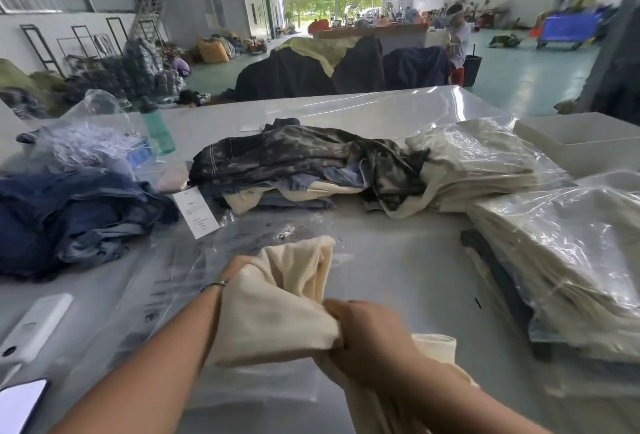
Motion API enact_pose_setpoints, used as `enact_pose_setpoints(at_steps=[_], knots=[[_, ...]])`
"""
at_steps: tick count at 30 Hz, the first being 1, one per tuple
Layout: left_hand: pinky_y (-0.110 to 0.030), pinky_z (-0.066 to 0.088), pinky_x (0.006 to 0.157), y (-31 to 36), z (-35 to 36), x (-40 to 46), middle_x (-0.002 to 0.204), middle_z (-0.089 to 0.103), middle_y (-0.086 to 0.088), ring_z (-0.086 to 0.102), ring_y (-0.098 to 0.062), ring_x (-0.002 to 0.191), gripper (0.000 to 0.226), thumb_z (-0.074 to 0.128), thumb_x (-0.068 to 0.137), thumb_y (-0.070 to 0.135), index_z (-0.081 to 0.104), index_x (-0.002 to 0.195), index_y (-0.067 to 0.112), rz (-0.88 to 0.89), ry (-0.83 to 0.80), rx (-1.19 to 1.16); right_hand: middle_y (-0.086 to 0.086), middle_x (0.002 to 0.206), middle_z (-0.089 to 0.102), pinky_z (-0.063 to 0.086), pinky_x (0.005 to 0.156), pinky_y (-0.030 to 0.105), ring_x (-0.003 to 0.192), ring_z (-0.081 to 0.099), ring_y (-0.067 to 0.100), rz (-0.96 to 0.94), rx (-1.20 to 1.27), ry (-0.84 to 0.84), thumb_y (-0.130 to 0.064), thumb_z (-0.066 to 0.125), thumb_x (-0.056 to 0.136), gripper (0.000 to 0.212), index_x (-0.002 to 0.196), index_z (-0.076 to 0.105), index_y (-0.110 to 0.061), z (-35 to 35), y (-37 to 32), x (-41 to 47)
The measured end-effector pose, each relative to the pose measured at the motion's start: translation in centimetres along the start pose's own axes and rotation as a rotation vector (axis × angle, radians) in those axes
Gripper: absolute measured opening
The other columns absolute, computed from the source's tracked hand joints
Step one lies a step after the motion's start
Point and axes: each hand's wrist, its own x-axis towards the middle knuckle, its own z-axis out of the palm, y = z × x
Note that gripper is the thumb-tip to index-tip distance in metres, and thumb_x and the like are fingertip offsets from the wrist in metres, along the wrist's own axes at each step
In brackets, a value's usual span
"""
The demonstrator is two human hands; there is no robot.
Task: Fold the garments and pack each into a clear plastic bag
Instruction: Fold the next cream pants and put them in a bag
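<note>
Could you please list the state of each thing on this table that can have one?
Cream fabric garment: bunched, gripped by both hands, partly inside the bag.
Clear plastic bag: flat on the table, mouth open around the garment.
Left hand: mostly hidden behind the garment, gripping it.
Right hand: clenched on the garment.
Stacks of bagged cream garments: packed.
Dark mottled garment pile: unfolded, unbagged.

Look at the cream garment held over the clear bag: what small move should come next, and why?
Probably push the cream garment further into the clear plastic bag. The left hand holds its far end over the bag, while the right hand grips bunched cloth and the rest trails toward the person, outside the bag.
</note>
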Motion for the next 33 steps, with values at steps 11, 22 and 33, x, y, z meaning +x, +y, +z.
enact_pose_setpoints(at_steps=[11, 22, 33], knots=[[-0.018, 0.053, 0.073, 5.2, 1.9, -4.2, 0.083, 0.073, 0.017, 0.066, 0.004, 0.078, 0.020, 0.072, 0.083, 0.036, 0.076, 0.099, 0.024, 0.359, 0.011, 0.085, 0.012, 0.107, 0.060, 0.034, 0.065, 0.034, 0.094, 0.062, 0.031, -0.074, -0.374, -0.043, -0.011, 0.050, 0.088, 0.027, 0.115, 0.050, -0.013, 1.8, -1.2, 2.9], [-0.018, 0.039, 0.054, 5.4, 2.5, -4.3, 0.078, 0.073, 0.006, 0.061, -0.010, 0.067, 0.027, 0.057, 0.090, 0.049, 0.075, 0.098, 0.031, 0.459, 0.193, 0.515, 0.000, 0.046, 0.054, 0.017, 0.042, 0.019, 0.038, 0.051, 0.010, -0.150, -0.550, -0.091, -0.038, 0.080, 0.035, 0.030, 0.052, 0.062, -0.022, 3.1, -4.8, -0.1], [-0.023, 0.046, 0.078, 5.7, 1.3, -5.2, 0.107, 0.059, 0.001, 0.058, -0.018, 0.090, 0.024, 0.061, 0.089, 0.023, 0.063, 0.112, 0.016, 0.733, 0.046, 0.761, 0.006, 0.112, 0.067, 0.045, 0.077, 0.031, 0.103, 0.063, 0.030, 0.344, -0.072, 0.054, -0.024, 0.053, 0.086, 0.023, 0.108, 0.056, -0.017, 2.0, 2.6, 3.6]])
